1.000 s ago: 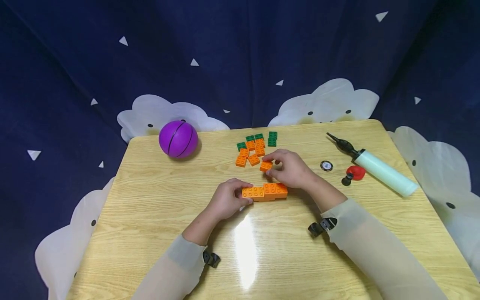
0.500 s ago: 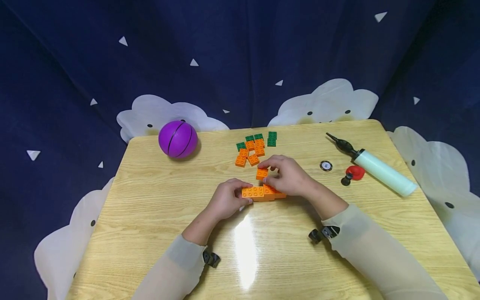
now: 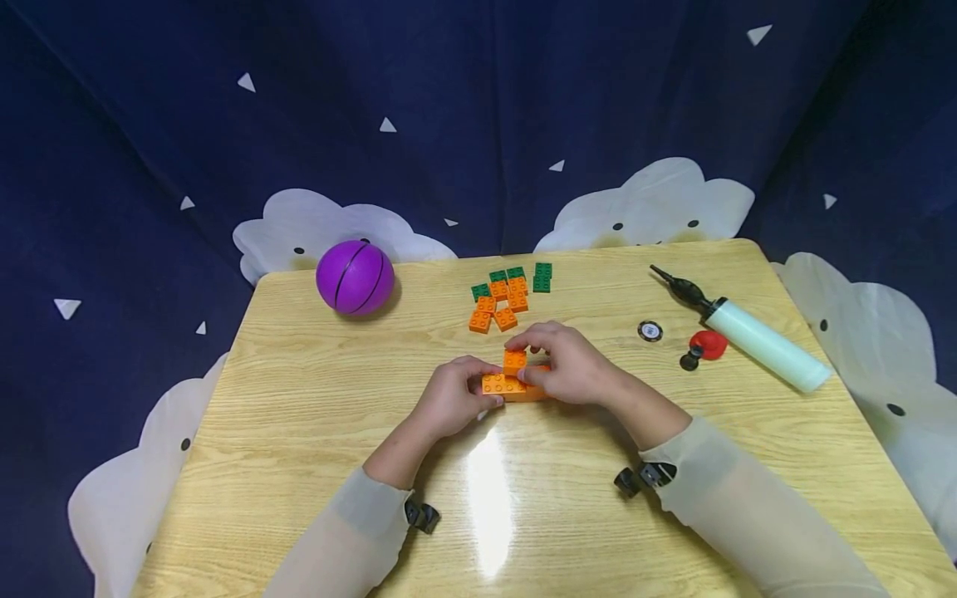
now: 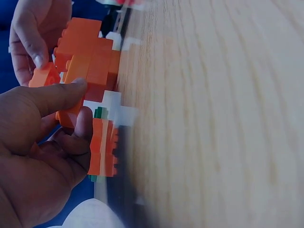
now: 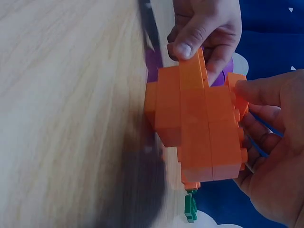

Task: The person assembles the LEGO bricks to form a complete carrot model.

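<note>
My left hand grips the left end of an orange brick assembly, thumb in front and fingers behind. In the right wrist view the assembly shows several stepped layers of orange bricks. A small orange brick is pinched between thumb and fingers of my right hand. It sits just above the assembly's studs, tilted in the right wrist view; whether it touches them I cannot tell. My right hand covers part of the assembly's right end in the head view.
Behind the hands lie several loose orange bricks and green bricks. A purple ball stands at the back left. To the right are a poker chip, a small red hat-like piece, a black knobbed piece and a hand pump.
My right hand has carried the small orange brick leftward and toward me, from beside the loose bricks to over the assembly's left part. The left hand has stayed in place.
</note>
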Available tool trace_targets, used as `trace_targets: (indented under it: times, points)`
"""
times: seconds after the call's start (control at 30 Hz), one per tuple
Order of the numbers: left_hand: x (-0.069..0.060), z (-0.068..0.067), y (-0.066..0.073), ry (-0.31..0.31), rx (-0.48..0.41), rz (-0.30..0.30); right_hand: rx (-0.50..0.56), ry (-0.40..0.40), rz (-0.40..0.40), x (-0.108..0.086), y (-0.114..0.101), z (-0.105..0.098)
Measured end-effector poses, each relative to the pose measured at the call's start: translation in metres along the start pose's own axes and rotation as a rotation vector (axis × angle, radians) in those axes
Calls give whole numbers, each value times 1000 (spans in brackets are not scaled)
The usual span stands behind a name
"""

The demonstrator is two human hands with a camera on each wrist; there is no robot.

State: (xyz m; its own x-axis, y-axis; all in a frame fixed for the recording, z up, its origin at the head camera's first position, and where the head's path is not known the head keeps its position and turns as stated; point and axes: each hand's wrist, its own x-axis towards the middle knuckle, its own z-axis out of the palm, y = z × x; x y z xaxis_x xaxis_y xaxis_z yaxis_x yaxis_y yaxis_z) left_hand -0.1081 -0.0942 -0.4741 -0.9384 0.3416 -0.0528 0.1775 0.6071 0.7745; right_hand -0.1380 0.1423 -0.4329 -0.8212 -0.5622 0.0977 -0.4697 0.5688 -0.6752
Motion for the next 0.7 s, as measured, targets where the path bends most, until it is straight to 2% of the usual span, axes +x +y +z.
trace_targets:
  times: [0.27,0.7]
  points:
    - [1,0,-1,-4,3,-10,-38,-33,-6,-4,-2,7]
    - [0,0,0,-2,-15,-5,-94,-33,-59,-8,-1,12]
